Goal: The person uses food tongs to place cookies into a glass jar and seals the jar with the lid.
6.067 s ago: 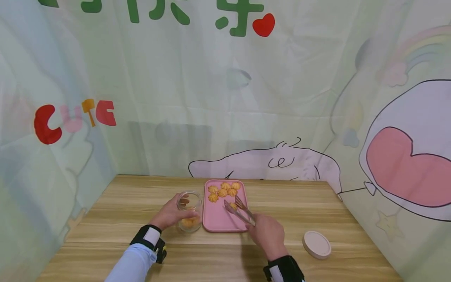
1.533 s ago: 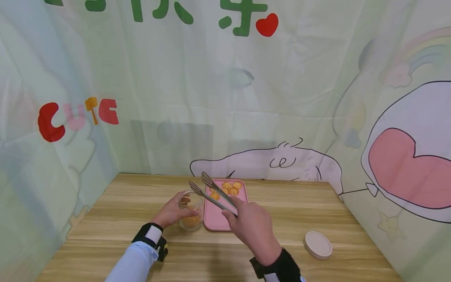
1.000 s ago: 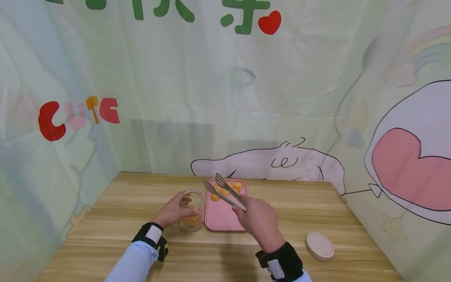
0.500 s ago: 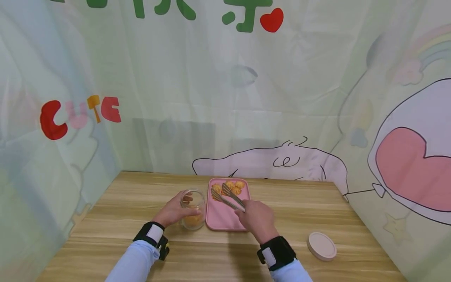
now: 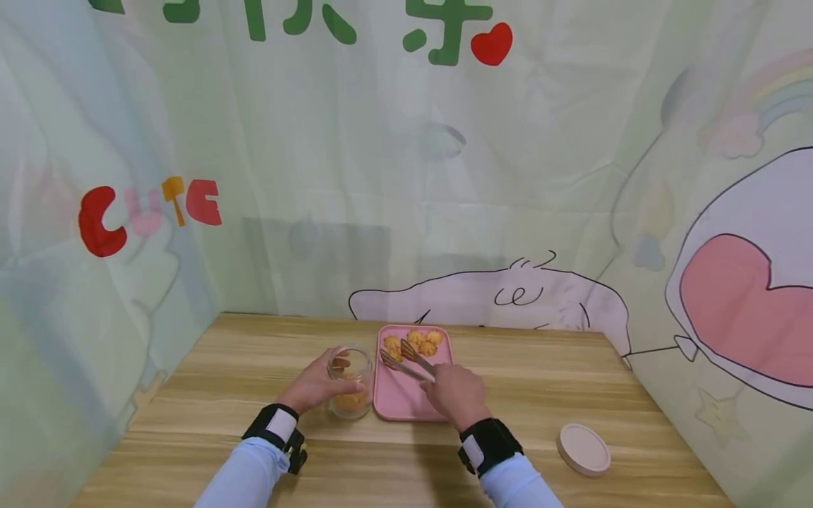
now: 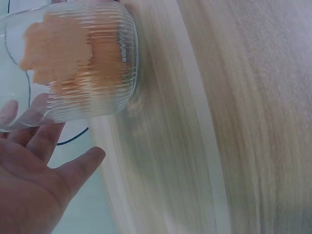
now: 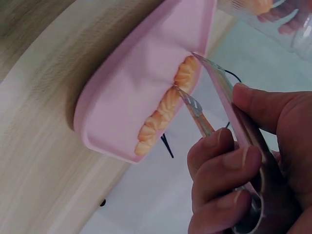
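My left hand [image 5: 314, 384] holds a clear glass jar [image 5: 351, 365] upright at the tray's left side, thumb in front and fingers behind it. Orange-brown cookies [image 6: 58, 48] lie in the bottom of the jar. Metal tongs [image 5: 403, 366] are gripped in my right hand [image 5: 459, 396]. Their tips are spread over the pink tray [image 5: 406, 408], on either side of a cookie at the near left of the group. Several golden piped cookies [image 5: 428, 348] sit at the tray's far end. In the right wrist view one tong tip [image 7: 187, 100] overlaps the cookie row.
A round pale lid [image 5: 584, 449] lies on the wooden table [image 5: 521, 381] to the right of my right hand. A printed cloth backdrop [image 5: 305, 268] stands behind the table and along both sides.
My right hand has brought the tongs from over the jar rightward and down to the cookies. Fewer cookies lie on the tray than six seconds ago. My left hand keeps holding the jar.
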Available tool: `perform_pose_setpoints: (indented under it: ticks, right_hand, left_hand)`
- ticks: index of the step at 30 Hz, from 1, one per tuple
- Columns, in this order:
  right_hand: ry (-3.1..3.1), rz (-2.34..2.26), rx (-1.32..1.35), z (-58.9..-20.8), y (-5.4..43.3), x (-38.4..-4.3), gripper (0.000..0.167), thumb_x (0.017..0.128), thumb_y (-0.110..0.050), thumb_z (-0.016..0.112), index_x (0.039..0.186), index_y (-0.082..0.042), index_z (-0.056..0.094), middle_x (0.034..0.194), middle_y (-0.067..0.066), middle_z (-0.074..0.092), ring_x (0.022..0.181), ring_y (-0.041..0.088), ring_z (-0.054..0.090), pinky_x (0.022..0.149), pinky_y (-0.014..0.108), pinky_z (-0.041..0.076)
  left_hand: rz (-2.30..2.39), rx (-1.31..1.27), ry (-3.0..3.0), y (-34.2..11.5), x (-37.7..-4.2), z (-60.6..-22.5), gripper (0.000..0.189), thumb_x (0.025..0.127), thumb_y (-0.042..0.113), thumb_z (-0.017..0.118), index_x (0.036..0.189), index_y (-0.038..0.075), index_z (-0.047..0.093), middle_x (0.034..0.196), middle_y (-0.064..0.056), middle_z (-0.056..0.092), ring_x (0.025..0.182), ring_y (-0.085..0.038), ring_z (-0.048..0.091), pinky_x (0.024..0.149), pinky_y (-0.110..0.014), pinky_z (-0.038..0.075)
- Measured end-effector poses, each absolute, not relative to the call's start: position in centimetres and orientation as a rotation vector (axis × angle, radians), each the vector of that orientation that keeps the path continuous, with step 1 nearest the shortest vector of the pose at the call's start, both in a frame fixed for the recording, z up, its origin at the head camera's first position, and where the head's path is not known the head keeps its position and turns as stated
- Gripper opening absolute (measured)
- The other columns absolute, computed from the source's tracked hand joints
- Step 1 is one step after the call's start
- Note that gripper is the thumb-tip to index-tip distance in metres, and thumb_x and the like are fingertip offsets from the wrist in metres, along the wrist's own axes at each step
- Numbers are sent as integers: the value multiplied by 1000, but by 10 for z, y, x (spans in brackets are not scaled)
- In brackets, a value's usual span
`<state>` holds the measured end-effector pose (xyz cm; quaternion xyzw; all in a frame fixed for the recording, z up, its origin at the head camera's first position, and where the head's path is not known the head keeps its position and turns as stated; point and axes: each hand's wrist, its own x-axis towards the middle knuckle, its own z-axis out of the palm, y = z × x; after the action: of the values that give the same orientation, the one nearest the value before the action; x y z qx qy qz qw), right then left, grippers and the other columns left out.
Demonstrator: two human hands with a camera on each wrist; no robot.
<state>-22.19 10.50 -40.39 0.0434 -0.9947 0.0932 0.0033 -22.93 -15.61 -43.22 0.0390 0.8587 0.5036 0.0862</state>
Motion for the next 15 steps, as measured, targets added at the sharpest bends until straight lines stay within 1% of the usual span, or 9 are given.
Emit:
perform_pose_setpoints:
  ticks: [4,9,12,15]
  right_hand:
    - [-3129,278,133,-408,104,-225,28,95,-38,74,96,-10,71,70,3,57,63,20,53,54,32,41]
    - [-3111,280,143,-416,103,-225,27,95,-36,74,92,-10,68,70,3,58,62,20,53,54,34,44]
    - [-3099,277,156,-421,100,-223,28,94,-36,75,92,-9,66,69,2,57,61,19,53,53,34,45]
    - [-3079,262,169,-424,98,-220,29,94,-35,76,96,-7,66,68,3,56,60,19,53,53,34,46]
  left_hand:
    - [1508,113,2572,-156,-229,-433,92,83,38,87,155,5,40,149,-25,54,138,-46,51,110,-66,44]
    - [1513,101,2578,-154,-231,-436,90,84,36,87,155,6,41,148,-23,55,138,-45,51,111,-66,44]
    - [1518,101,2575,-154,-231,-437,90,84,36,87,155,6,41,148,-23,54,138,-45,51,110,-66,44]
    - [1518,106,2573,-155,-232,-437,90,84,37,87,155,6,41,148,-24,54,138,-46,51,110,-66,45]
